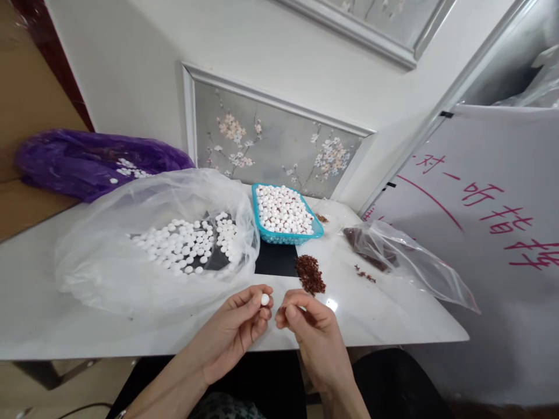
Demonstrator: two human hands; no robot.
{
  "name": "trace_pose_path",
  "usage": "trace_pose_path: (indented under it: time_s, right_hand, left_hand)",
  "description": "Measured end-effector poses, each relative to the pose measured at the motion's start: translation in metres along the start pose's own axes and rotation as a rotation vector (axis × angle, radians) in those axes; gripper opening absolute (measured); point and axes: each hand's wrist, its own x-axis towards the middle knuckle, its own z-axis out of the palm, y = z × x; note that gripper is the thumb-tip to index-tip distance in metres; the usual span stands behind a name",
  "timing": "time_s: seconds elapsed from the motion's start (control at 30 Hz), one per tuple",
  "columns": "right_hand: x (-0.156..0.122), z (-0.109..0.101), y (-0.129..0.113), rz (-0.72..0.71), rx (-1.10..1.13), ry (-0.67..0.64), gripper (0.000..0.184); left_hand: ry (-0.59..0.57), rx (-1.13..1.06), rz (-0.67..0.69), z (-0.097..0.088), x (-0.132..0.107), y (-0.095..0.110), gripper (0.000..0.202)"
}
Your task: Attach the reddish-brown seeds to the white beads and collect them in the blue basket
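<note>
My left hand (244, 317) pinches a small white ball (265, 299) between thumb and fingers, just above the front of the table. Close beside it on the right, my right hand (310, 323) has its thumb and forefinger pressed together. Whatever is in that pinch is too small and hidden to make out. Beyond my right hand lies a pile of small reddish-brown bits (310, 274). A clear plastic bag (109, 256) of loose white balls (174, 244) lies open to the left. Behind the hands, a blue basket (288, 238) is heaped with white balls, some showing brown spots.
A dark flat sheet (277, 260) lies under the basket's front. On the right is a zip bag (410, 256) with brown contents, near a few scattered bits (365, 274). A purple bag (87, 157) is at the back left. A framed picture (275, 134) and a whiteboard (480, 262) border the table.
</note>
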Motion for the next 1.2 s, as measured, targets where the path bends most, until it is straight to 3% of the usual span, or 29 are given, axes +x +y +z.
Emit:
trace_pose_path:
  time_s: [0.1,0.27,0.47,0.83,1.2]
  right_hand:
    - [0.0,0.007,0.0,0.02,-0.092,0.057,0.009]
    - [0.001,0.018,-0.004,-0.002,-0.158,0.086,0.01]
    - [0.001,0.024,-0.005,-0.113,-0.308,0.1,0.016]
    - [-0.003,0.024,-0.003,-0.194,-0.462,0.098,0.017]
    - [0.0,0.028,-0.002,-0.195,-0.421,0.093,0.016]
  left_hand:
    - [-0.021,0.017,0.013,0.0,0.0,-0.001,0.006]
    - [-0.117,0.096,0.066,0.0,0.002,-0.004,0.019]
    - [-0.054,0.119,0.07,0.001,0.002,-0.007,0.02]
    - [-0.073,0.165,0.135,-0.003,0.003,-0.01,0.021]
    - [-0.054,0.203,0.167,-0.005,0.002,-0.01,0.02]
